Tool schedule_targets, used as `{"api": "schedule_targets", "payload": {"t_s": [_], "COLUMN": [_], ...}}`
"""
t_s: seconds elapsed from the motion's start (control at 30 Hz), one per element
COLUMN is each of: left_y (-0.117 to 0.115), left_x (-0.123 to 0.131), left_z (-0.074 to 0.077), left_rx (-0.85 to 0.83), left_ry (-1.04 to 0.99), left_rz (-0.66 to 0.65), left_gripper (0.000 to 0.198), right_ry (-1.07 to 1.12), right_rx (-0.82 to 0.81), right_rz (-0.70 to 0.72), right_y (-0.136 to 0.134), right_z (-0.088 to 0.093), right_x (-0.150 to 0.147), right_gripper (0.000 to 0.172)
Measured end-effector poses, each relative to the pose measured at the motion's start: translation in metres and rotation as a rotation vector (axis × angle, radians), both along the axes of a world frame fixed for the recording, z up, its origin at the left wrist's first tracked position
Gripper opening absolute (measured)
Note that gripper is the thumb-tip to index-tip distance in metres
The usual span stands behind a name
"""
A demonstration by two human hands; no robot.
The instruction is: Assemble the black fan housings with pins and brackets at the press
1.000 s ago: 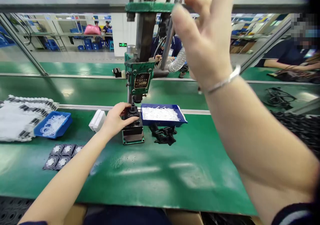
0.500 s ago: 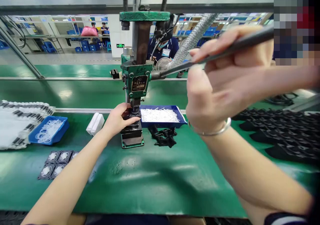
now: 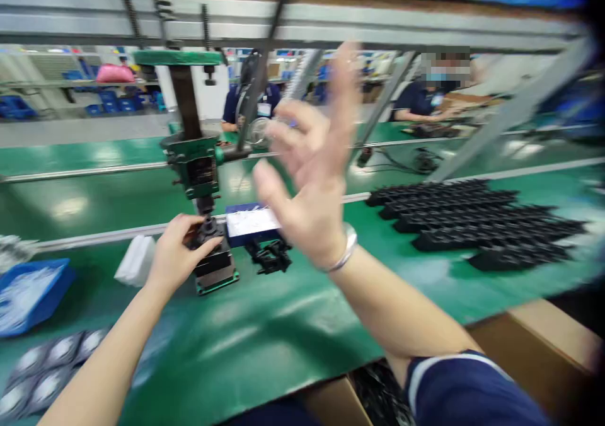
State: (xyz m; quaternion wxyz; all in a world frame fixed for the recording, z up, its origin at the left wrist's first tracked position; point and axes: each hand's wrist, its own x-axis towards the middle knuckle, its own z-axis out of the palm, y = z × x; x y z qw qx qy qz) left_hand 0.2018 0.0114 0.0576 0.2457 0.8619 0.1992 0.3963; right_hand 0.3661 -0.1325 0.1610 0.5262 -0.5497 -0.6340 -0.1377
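My left hand (image 3: 177, 253) is closed round a small black part (image 3: 208, 229) that sits on the base block of a green hand press (image 3: 196, 161). My right hand (image 3: 312, 180) is raised in mid-air in front of the press lever (image 3: 265, 60), blurred by motion, with fingers spread and nothing in them. A silver bracelet (image 3: 343, 256) is on that wrist. The lever stands up and away from the hand.
A blue tray (image 3: 250, 223) of white pieces and loose black parts (image 3: 271, 256) lie right of the press. Rows of black parts (image 3: 477, 221) cover the table's right side. A blue tray (image 3: 28, 293) and white block (image 3: 135, 259) are left. Other people work beyond.
My right hand has let go of the press lever and opened; the lever has swung back up. The camera has turned right. My left hand stays on the black part.
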Motion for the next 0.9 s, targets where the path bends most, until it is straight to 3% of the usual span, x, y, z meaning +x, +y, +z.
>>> {"api": "schedule_targets", "payload": {"t_s": [0.1,0.17,0.27,0.4,0.5,0.67,0.77,0.9], "left_y": [-0.035,-0.053,-0.077,-0.114,-0.139,-0.155,-0.153,-0.152], "left_x": [-0.002,0.004,0.029,0.073,0.090,0.090,0.090,0.095], "left_z": [-0.015,-0.031,-0.056,-0.083,-0.110,-0.151,-0.159,-0.160], "left_rx": [0.202,0.272,0.337,0.284,0.268,0.318,0.379,0.484], "left_ry": [-0.004,-0.055,-0.077,-0.005,0.059,0.168,0.212,0.201], "left_rz": [0.009,-0.033,-0.126,-0.229,-0.310,-0.458,-0.466,-0.420], "left_gripper": [0.032,0.034,0.038,0.040,0.046,0.038,0.036,0.035], "right_ry": [0.033,0.117,0.265,0.301,0.335,0.432,0.492,0.539], "right_rx": [-0.229,-0.387,-0.451,-0.428,-0.405,-0.325,-0.257,-0.163], "right_rz": [0.019,-0.094,-0.309,-0.532,-0.750,-1.134,-1.293,-1.397], "right_y": [-0.028,-0.039,-0.054,-0.089,-0.131,-0.219,-0.261,-0.292], "right_z": [-0.054,-0.093,-0.135,-0.164,-0.186,-0.217,-0.224,-0.227], "right_x": [-0.023,-0.032,-0.032,-0.006,0.046,0.172,0.235,0.287], "right_gripper": [0.083,0.091,0.066,0.037,0.030,0.025,0.029,0.033]}}
